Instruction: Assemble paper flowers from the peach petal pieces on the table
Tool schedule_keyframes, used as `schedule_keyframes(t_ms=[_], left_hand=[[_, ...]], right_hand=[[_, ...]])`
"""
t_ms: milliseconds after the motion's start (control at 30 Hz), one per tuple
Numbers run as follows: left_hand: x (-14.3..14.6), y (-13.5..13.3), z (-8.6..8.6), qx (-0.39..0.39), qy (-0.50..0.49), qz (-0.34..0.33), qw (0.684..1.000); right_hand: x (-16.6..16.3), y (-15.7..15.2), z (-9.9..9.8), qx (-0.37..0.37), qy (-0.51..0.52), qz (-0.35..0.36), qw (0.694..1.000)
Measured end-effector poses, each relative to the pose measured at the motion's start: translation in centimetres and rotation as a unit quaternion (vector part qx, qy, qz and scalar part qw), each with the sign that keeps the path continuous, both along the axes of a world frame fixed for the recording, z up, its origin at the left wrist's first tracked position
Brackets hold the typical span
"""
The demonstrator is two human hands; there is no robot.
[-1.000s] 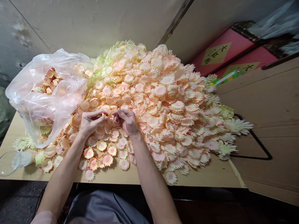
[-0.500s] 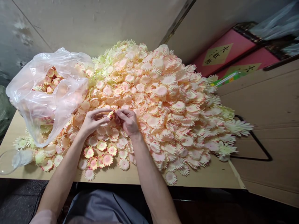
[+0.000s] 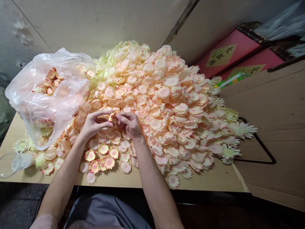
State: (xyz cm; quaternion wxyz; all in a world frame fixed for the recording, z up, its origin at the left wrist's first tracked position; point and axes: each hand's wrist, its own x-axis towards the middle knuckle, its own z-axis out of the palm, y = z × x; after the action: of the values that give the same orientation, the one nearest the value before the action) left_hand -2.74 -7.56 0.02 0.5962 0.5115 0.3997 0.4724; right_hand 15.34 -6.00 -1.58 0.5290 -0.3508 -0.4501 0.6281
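Note:
A small yellow artificial flower piece with red petal tips [image 3: 111,117] is pinched between the fingers and thumb of my left hand [image 3: 94,123]. My right hand [image 3: 130,124] is closed close beside it, thumb against fingertips, at the piece's right side; whether it grips the piece's edge or something small is hidden. Both hands are just above the front of a large heap of pale pink and cream flower pieces [image 3: 164,93]. Several brighter yellow and red flower pieces [image 3: 109,163] lie flat on the table between my forearms.
A translucent plastic bag [image 3: 73,95] with red-tipped flower pieces inside stands at the left. A clear round cup [image 3: 9,165] lies at the table's [image 3: 126,179] left edge. To the right are a cardboard sheet [image 3: 281,127], a black metal bar [image 3: 265,148] and pink boxes [image 3: 228,52].
The flower piece has turned in my left fingers and now stands more upright, its rim toward me. My right fingers have shifted slightly left; the heap and bag stay as they were.

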Motion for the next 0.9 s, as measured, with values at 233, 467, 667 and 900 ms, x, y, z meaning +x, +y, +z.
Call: schedule_keyframes(t_ms=[233, 467, 667, 900], left_hand=[[0.48, -0.16, 0.50, 0.019, 0.017, 0.025, 0.999], [0.45, -0.15, 0.20, 0.097, 0.078, 0.073, 0.990], [0.42, 0.00, 0.00, 0.070, 0.050, 0.067, 0.994], [0.17, 0.04, 0.33, 0.086, 0.034, 0.000, 0.996]], right_hand=[[0.03, -0.17, 0.29, 0.011, -0.031, 0.013, 0.999], [0.00, -0.16, 0.22, 0.008, -0.035, 0.031, 0.999], [-0.10, -0.14, 0.13, 0.009, -0.027, 0.020, 0.999], [-0.19, -0.13, -0.01, -0.013, -0.026, -0.001, 1.000]])
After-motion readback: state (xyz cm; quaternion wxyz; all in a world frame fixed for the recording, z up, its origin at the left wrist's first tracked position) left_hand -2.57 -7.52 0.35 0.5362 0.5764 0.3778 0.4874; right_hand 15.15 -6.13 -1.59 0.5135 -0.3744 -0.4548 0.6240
